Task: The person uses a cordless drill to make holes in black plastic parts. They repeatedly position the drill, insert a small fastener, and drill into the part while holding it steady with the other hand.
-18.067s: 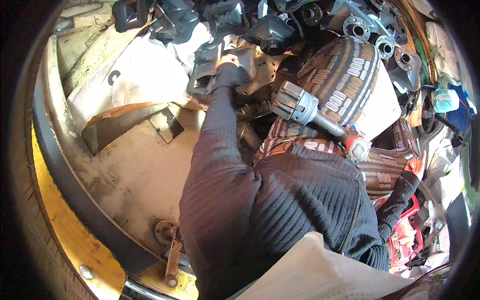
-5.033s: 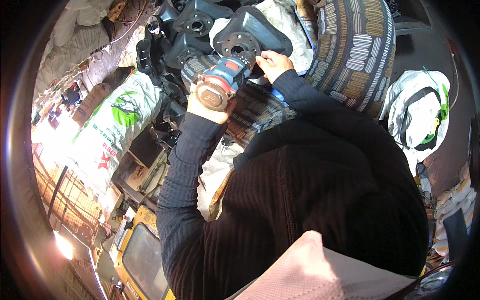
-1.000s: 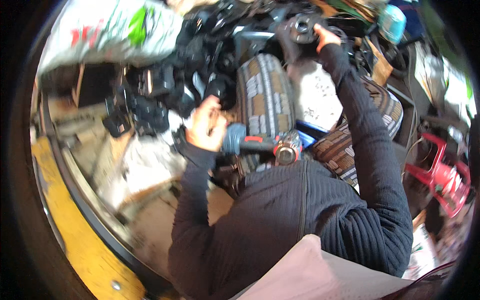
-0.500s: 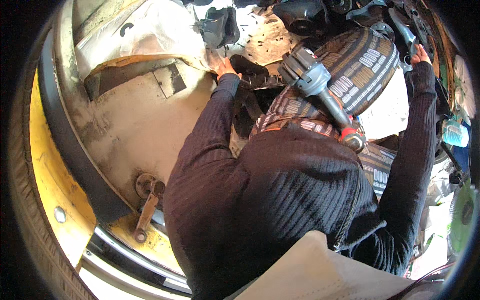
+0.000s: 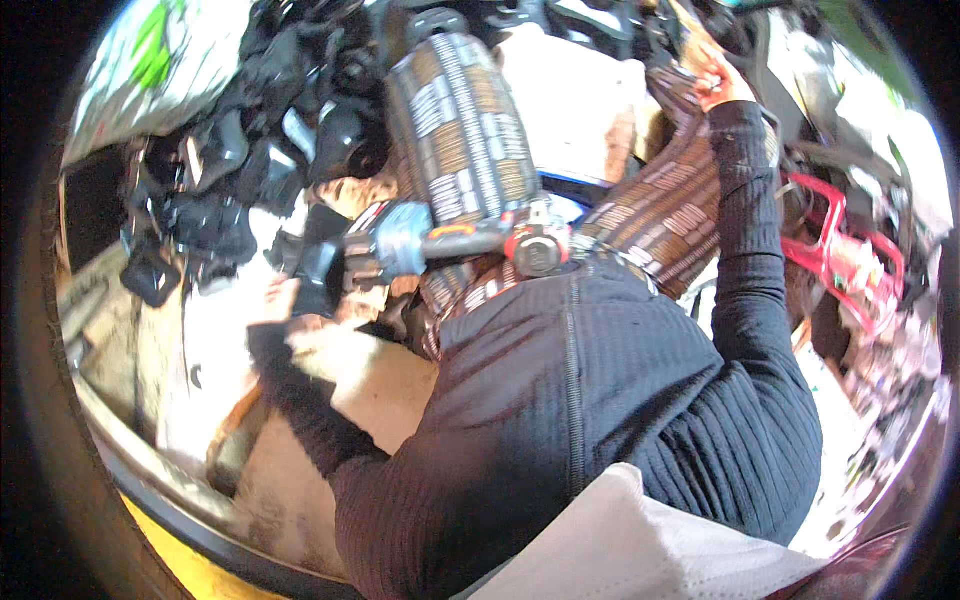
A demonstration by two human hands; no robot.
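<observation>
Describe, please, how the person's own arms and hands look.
The sleeves are long, dark and finely ribbed, reaching the wrists. The left hand and right hand are bare, without gloves. Both hands are blurred, so finer details cannot be told.

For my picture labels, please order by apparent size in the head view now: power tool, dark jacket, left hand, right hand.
Dark jacket, clearly largest
Power tool
Left hand and right hand: smallest, but unsure between them, as the left one is blurred
</observation>
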